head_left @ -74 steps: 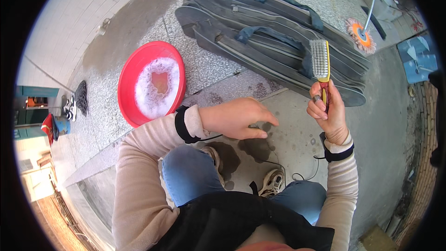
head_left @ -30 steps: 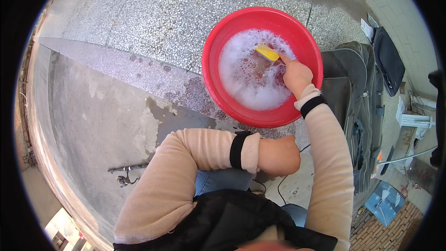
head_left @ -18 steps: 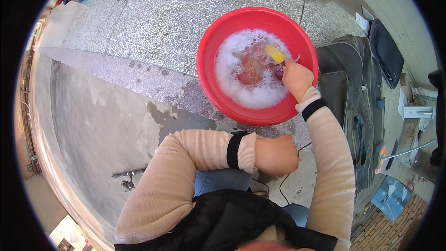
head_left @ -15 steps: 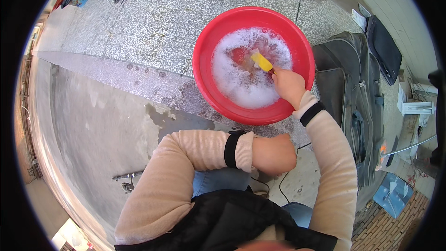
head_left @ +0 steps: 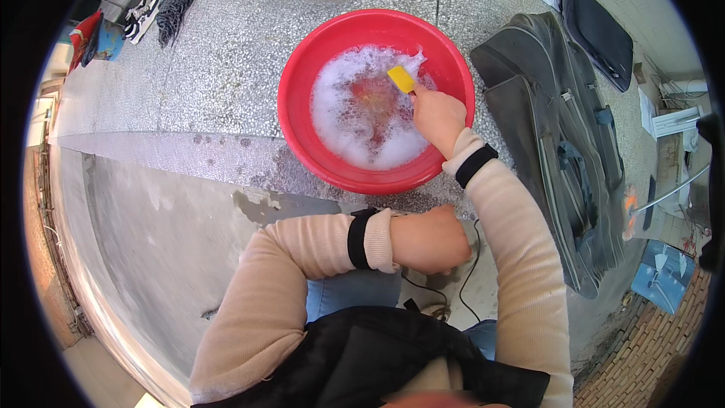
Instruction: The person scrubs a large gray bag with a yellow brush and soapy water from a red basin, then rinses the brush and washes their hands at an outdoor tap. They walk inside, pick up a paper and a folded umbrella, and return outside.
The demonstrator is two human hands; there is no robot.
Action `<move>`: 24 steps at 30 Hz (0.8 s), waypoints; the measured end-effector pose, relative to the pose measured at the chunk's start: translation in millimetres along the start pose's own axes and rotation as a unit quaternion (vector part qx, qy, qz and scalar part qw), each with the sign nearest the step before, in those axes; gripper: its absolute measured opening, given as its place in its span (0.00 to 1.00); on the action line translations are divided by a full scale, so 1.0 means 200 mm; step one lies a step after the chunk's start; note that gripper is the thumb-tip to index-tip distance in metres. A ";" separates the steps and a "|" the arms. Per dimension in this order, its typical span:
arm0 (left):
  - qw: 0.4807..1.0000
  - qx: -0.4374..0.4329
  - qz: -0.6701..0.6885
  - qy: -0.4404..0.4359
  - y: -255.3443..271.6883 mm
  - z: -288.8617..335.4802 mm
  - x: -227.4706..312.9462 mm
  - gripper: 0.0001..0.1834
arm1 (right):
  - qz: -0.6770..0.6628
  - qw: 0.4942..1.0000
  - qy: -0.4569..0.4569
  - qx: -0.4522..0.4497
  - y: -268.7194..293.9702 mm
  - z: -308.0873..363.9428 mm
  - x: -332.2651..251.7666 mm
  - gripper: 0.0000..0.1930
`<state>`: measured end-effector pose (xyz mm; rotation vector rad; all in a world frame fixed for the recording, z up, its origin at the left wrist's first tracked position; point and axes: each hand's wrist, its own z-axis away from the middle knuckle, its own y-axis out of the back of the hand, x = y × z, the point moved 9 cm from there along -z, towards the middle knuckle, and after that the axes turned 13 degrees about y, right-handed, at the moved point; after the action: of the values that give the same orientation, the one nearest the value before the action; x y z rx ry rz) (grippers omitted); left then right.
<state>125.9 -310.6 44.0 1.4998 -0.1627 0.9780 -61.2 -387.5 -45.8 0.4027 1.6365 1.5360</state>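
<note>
Brush point(head_left: 401, 78) in foamy round basin point(head_left: 302, 83), R hand point(head_left: 438, 115)

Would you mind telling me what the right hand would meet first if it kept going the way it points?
The right hand points up-left over the red basin; with its yellow brush leading, it would probably meet the soapy water first, though depth is unclear.
</note>
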 end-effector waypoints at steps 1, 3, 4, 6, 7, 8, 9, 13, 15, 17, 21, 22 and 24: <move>1.000 0.002 -0.005 0.010 0.00 -0.01 0.00 0.22 | 0.005 1.000 0.007 0.001 0.00 0.01 -0.02 0.12; 1.000 -0.012 -0.018 0.018 -0.01 -0.02 0.00 0.22 | -0.065 0.995 0.056 -0.040 -0.03 0.04 -0.09 0.12; 1.000 -0.018 -0.013 0.016 -0.01 -0.02 0.01 0.23 | -0.075 0.996 0.048 -0.011 0.01 0.05 -0.11 0.12; 1.000 -0.016 -0.013 0.009 0.01 -0.05 0.03 0.25 | -0.080 0.993 0.043 0.080 0.15 0.09 -0.12 0.11; 0.999 -0.014 -0.034 0.009 0.01 -0.06 0.05 0.26 | -0.090 0.987 0.044 0.129 0.25 0.11 -0.12 0.11; 0.999 -0.035 -0.036 0.005 0.00 -0.08 0.06 0.26 | -0.119 0.966 0.080 0.213 0.37 0.14 -0.14 0.11; 0.997 -0.075 -0.019 0.027 -0.02 -0.10 0.06 0.26 | -0.161 0.942 0.104 0.277 0.47 0.16 -0.15 0.11; 1.000 0.002 0.004 -0.009 0.05 -0.17 0.17 0.24 | -0.003 0.992 0.070 0.105 0.45 0.20 -0.16 0.10; 1.000 -0.004 0.001 -0.029 0.04 -0.20 0.21 0.24 | 0.008 0.993 0.050 0.106 0.46 0.28 -0.12 0.09; 0.997 -0.075 0.000 -0.001 -0.05 -0.24 0.21 0.24 | -0.074 0.978 0.042 0.190 0.53 0.39 -0.05 0.08; 0.992 -0.104 -0.066 0.023 -0.12 -0.32 0.25 0.25 | -0.230 0.947 -0.003 0.224 0.66 0.62 0.13 0.10; 0.992 -0.099 -0.069 0.026 -0.12 -0.35 0.27 0.24 | -0.295 0.922 -0.025 0.249 0.70 0.72 0.21 0.13; 0.994 -0.080 -0.076 0.023 -0.12 -0.41 0.31 0.24 | -0.421 0.854 -0.028 0.304 0.72 1.02 0.36 0.15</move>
<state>142.8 -206.9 54.5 1.3212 -0.0905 0.8570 3.3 -171.5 84.0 0.0164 1.8644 0.3366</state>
